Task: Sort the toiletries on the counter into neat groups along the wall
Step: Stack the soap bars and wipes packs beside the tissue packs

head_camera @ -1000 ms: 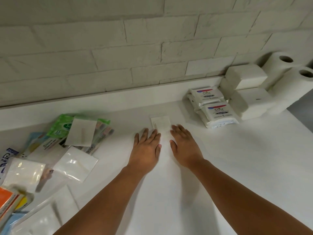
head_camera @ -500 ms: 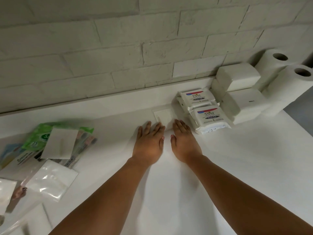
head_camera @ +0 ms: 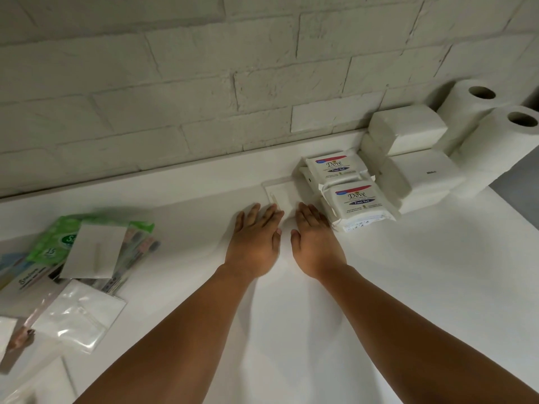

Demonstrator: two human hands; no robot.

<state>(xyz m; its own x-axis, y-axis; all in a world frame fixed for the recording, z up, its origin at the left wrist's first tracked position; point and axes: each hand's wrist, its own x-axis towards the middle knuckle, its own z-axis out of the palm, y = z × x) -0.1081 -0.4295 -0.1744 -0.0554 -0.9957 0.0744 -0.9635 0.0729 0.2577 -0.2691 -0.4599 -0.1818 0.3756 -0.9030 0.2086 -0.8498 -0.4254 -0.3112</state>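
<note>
Two bare forearms reaching forward; left hand (head_camera: 256,243) and right hand (head_camera: 313,240) lying flat, open, fingertips pressing thin white flat sachet (head_camera: 281,192). Sachet now sitting farther back than before, beside stacked white Dove packs (head_camera: 354,199) near wall. Sachet print unreadable.

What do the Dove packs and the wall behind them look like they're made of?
Dove packs: soft plastic film, slightly glossy, judging by crimped, wrinkled ends and printed labels. Wall: brick or brick-look tile, painted matte off-white; recessed joints and rough faces show, but which one is unclear.
</note>
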